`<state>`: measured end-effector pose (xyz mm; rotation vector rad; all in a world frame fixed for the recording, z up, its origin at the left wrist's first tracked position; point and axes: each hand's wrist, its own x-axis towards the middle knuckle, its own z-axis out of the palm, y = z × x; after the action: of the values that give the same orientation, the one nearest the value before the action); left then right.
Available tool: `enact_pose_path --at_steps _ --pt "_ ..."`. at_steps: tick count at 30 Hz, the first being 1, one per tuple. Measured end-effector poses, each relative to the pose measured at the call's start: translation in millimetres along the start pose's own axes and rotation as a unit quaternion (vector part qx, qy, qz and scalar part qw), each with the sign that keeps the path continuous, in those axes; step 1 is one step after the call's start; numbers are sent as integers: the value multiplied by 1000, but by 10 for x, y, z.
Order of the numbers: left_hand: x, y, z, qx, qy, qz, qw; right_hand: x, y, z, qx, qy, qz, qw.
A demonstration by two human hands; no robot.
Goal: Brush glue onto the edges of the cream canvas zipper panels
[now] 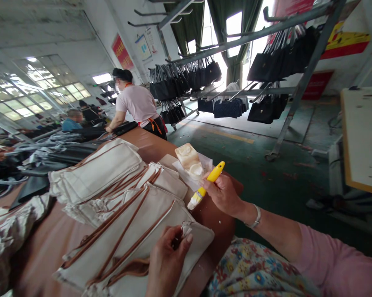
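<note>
A yellow-handled paintbrush [215, 172] is gripped in my right hand [226, 196], its bristles coated white and pointing down toward the near cream bags. My left hand [169, 260] is closed, thumb against fingers, on a small whitish piece of fabric [187, 228]; whether it belongs to the bag underneath I cannot tell. Below that hand lies a flat cream fabric bag [161, 208] with brown trim and straps. Just beyond the brush, an open tub [187, 156] smeared with white paste rests on paper [180, 169] at the table's edge.
More cream bags [96, 169] are piled on the brown-covered table [50, 243], with black bags [62, 154] farther left. A co-worker [135, 101] stands at the far end. Metal racks [300, 93] hung with black bags [266, 66] stand across the floor; another table [362, 136] is at right.
</note>
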<state>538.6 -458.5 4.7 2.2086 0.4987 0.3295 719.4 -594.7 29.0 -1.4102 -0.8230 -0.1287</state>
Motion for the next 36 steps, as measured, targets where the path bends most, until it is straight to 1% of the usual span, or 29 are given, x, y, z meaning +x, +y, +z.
enact_pose_path --at_steps 1,3,5,6,8,10,12,14,16,19,20,21,22,24,26,27,29,31,32,33,36 --pt "-38 -11 16 21 12 14 1000 8 19 -30 -3 7 8 1000" --pt "-111 -51 61 63 55 57 995 14 44 -68 -1 3 30 1000" --pt "-169 -104 110 107 113 124 980 8 30 -75 20 -17 46 999" --pt "-190 -131 131 134 144 164 967 1 5 -68 35 -27 49 998" --pt "-219 -177 158 189 201 238 931 -18 -74 -42 63 -39 42 996" --pt "-234 -204 168 230 238 288 899 -47 -170 -1 77 -52 36 995" --pt "-241 -214 169 252 249 313 881 -85 -255 47 81 -71 33 994" --pt "-243 -215 165 261 243 329 874 -125 -320 86 79 -99 24 992" --pt "-242 -213 162 266 238 341 870 -151 -371 92 73 -154 -1 985" --pt "-233 -217 163 260 242 349 867 -139 -459 13 34 -268 -62 961" --pt "-228 -219 166 257 241 351 867 -123 -493 -27 20 -295 -77 952" --pt "-223 -223 171 254 238 352 869 -106 -528 -66 7 -310 -86 947" --pt "-217 -226 177 252 234 353 870 -91 -559 -98 -4 -311 -89 946" --pt "-205 -230 190 249 228 355 872 -81 -599 -123 -14 -278 -83 957" --pt "-195 -233 199 249 225 353 873 -104 -596 -93 -15 -236 -79 969" --pt "-191 -236 201 250 223 352 874 -122 -581 -67 -10 -231 -79 970" --pt "-184 -253 199 251 218 349 876 -150 -542 -25 0 -263 -77 962" --pt "-177 -296 185 250 216 342 880 -148 -515 -28 -4 -301 -66 951" --pt "-173 -328 175 252 219 335 881 -138 -512 -51 -12 -300 -60 952" --pt "-170 -365 162 259 228 323 881 -127 -514 -85 -20 -278 -55 959" --pt "-202 -485 126 312 258 273 873 -147 -514 -229 -7 -159 -15 987"
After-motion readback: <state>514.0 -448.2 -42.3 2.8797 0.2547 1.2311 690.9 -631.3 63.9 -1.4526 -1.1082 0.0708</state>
